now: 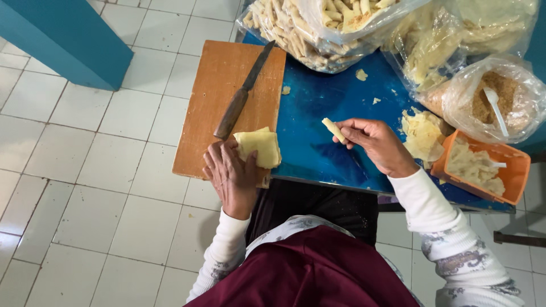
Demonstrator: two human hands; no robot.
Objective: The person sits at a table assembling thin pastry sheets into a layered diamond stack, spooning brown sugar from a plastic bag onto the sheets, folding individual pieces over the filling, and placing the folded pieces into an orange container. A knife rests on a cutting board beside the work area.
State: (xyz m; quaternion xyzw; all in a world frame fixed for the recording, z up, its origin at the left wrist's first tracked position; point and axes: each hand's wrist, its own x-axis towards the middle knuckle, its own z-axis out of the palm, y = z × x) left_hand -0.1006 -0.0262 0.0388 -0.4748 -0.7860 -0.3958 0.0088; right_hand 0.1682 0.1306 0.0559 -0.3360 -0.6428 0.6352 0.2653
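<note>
While your left hand (232,177) lies flat, fingers spread, on the pale yellow square stack of dough sheets (259,147) at the wooden cutting board's (227,85) near edge, your right hand (372,143) pinches a small rolled dough stick (334,129), apparently between thumb and fingertips. The wooden-handled knife (242,98) lies just beyond your left fingers.

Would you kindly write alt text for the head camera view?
Seen from above, a person's right hand holds a small rolled pastry over a blue table, while the left hand rests on a stack of dough sheets on a wooden board beside a knife.
</note>
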